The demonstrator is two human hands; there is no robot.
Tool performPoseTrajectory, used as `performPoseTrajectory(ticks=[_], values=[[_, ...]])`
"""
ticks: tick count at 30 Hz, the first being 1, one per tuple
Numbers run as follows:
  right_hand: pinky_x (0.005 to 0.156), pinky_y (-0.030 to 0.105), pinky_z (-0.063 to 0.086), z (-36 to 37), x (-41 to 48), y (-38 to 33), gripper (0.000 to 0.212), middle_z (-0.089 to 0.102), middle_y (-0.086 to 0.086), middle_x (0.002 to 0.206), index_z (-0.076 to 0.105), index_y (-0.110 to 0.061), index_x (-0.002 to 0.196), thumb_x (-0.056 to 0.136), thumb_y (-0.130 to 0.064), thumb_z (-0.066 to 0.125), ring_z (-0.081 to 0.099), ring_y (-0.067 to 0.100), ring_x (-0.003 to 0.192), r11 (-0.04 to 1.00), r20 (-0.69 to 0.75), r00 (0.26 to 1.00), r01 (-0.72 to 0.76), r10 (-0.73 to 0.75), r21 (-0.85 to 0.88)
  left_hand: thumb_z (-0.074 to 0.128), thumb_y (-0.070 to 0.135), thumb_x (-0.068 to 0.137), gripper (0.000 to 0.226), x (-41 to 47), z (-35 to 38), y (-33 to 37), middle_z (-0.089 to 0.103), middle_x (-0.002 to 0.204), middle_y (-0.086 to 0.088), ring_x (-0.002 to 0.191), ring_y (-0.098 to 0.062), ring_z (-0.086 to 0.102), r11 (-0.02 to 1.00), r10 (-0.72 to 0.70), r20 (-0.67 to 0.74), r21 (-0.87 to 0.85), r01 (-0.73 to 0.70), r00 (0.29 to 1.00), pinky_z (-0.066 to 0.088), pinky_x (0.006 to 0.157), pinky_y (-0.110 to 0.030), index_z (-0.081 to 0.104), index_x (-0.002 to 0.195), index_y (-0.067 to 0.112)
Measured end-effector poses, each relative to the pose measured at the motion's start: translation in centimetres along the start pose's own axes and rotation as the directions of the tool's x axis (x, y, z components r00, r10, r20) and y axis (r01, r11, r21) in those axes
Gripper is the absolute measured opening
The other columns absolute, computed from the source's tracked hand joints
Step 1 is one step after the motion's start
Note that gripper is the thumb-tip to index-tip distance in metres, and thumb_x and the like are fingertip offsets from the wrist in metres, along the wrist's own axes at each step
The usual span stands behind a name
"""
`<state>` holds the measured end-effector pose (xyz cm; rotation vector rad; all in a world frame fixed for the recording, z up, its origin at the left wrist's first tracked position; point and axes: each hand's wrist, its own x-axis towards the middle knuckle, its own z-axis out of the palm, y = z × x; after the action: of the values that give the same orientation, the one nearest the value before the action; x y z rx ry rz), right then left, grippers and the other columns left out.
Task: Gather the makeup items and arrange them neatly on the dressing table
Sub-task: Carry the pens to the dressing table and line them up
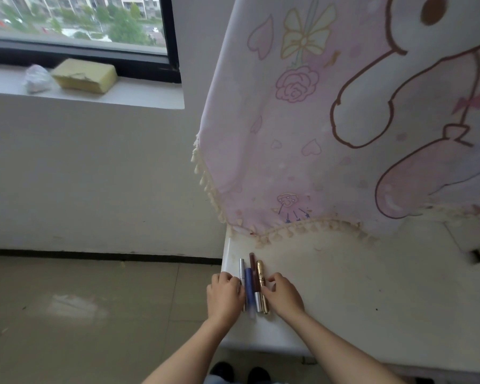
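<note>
Step in hand: squaring up 4 makeup sticks (253, 289) at the left edge of the dressing table (344, 300), towards its front; silver tube (242, 268), blue pencil (249, 286), brown pencil (252, 266) and gold tube (260, 273) lie side by side, ends uneven. The left hand (223, 296) bears on the silver tube's side, the right hand (283, 297) on the gold tube; both have curled fingers; whether either grips a stick cannot be told. Press inward evenly; keep the row parallel to the left edge; level the near ends; the silver tube could roll off that edge.
</note>
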<state>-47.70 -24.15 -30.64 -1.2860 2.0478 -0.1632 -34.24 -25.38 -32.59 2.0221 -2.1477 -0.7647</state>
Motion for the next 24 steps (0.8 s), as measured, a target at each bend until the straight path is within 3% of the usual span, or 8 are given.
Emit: performPoseTrajectory(ticks=[7, 15, 24], values=[[0.089, 0.029, 0.042, 0.2, -0.8, 0.7, 0.038, 0.053, 0.007, 0.123, 0.049, -0.014, 0.122, 0.089, -0.032, 0.051, 0.050, 0.021, 0.114, 1.000, -0.027, 1.000, 0.006, -0.007, -0.024, 0.035, 0.026, 0.094, 0.030, -0.5, -0.1, -0.7, 0.045, 0.131, 0.000, 0.124, -0.019, 0.033, 0.999, 0.033, -0.009, -0.016, -0.033, 0.999, 0.030, 0.096, -0.028, 0.058, 0.112, 0.016], [0.100, 0.030, 0.036, 0.4, -1.8, 1.8, 0.047, 0.044, 0.005, 0.137, 0.042, -0.017, 0.132, 0.090, -0.035, 0.050, 0.039, 0.021, 0.126, 0.998, -0.093, 0.996, 0.007, -0.014, -0.067, 0.036, 0.022, 0.093, 0.041, -1.0, -0.6, -1.6, 0.038, 0.139, -0.001, 0.129, -0.019, 0.031, 0.984, 0.174, 0.039, 0.027, -0.175, 0.984, 0.028, 0.101, -0.029, 0.037, 0.134, 0.019], [0.106, 0.029, 0.031, 0.9, -3.5, 3.5, 0.047, 0.039, 0.004, 0.141, 0.040, -0.017, 0.134, 0.092, -0.034, 0.048, 0.034, 0.020, 0.131, 0.998, -0.206, 0.977, -0.064, 0.062, -0.004, 0.034, 0.030, 0.095, 0.048, -1.2, -0.7, -2.9, 0.034, 0.143, 0.002, 0.132, -0.014, 0.027, 0.968, 0.249, 0.038, 0.014, -0.250, 0.968, 0.026, 0.106, -0.026, 0.025, 0.141, 0.019]])
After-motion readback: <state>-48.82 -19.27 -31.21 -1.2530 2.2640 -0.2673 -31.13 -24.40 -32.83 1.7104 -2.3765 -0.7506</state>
